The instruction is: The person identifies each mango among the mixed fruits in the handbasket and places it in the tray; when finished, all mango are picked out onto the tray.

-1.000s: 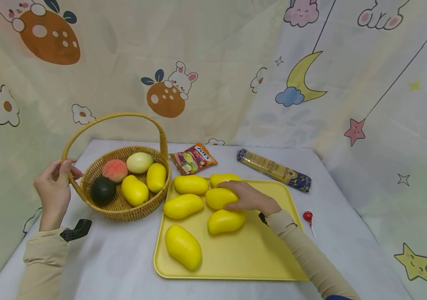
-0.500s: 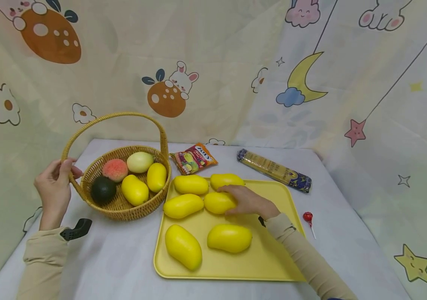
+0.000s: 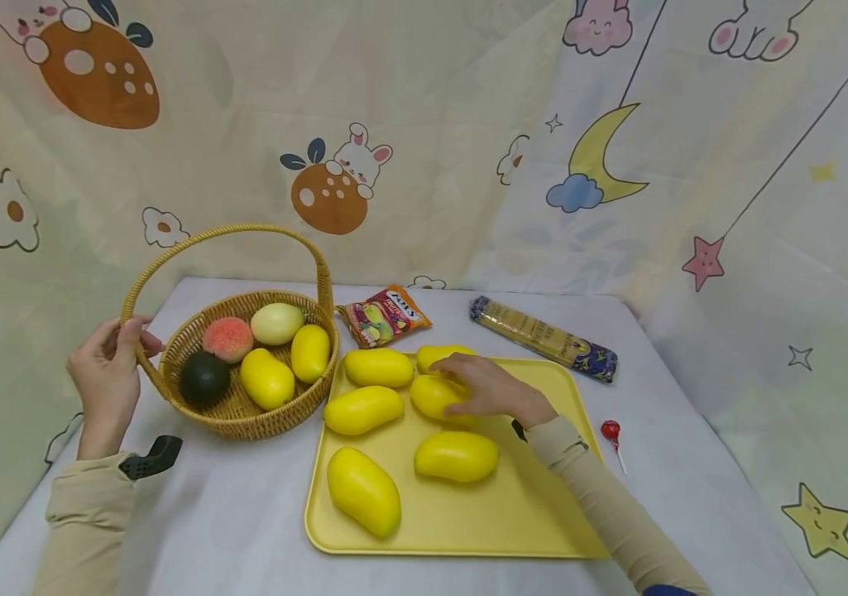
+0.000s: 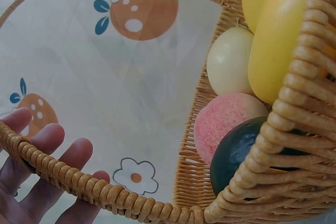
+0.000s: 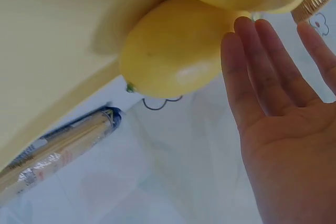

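Observation:
My left hand point(image 3: 107, 368) holds the side of the arched handle of a wicker basket point(image 3: 260, 426), its fingers point(image 4: 76, 153) behind the handle. In the basket lie a peach point(image 3: 227, 339), a pale yellow-green fruit point(image 3: 278, 323), a dark green round fruit point(image 3: 204, 379) and two mangoes point(image 3: 267, 378). My right hand point(image 3: 494, 387) is over a mango point(image 3: 434, 397) on the yellow tray point(image 3: 535, 513), covering part of it. Its visible fingers point(image 5: 278, 56) look straight in the right wrist view. Behind lies another mango point(image 5: 173, 51); one more mango point(image 3: 457, 457) lies in front.
On the tray's left side rest three mangoes point(image 3: 362, 492). A candy bag point(image 3: 386, 316) lies behind the tray, beside the basket. To the back right is a long noodle packet point(image 3: 543, 338), and a red lollipop point(image 3: 611, 430) lies right of the tray.
The front mango has shifted toward me from beside the mango under my right hand, then slightly back. My right hand has moved only a little over its mango. My left hand stays on the handle.

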Available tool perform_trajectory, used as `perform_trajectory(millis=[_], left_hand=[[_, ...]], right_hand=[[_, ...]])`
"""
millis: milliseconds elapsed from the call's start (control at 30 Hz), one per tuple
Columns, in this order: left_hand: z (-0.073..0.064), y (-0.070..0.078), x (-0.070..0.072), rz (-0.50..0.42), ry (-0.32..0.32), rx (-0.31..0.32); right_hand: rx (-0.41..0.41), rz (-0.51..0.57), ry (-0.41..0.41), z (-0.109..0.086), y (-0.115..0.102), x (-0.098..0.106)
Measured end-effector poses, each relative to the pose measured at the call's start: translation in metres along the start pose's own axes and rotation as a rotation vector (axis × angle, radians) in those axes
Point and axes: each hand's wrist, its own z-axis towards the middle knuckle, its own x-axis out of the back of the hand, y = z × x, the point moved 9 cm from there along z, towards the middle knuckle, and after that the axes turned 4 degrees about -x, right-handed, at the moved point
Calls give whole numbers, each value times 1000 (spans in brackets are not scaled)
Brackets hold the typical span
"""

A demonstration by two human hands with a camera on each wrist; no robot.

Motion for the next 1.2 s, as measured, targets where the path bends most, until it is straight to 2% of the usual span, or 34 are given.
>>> perform_trajectory(millis=[367,567,700,933,1200], left_hand=[[-1,-1,1,1,-2,18],[0,-1,0,-5,-2,14],[1,-2,0,-8,-3,10],[0,-2,0,-6,0,12],[0,-3,1,-5,-2,29]], right_hand=[[32,-4,24,12,-15,18],[102,7,34,24,-39,23],[141,-15,18,40,-61,20],[150,-49,-48,78,-92,6],[199,-49,-59,112,-119,-1]])
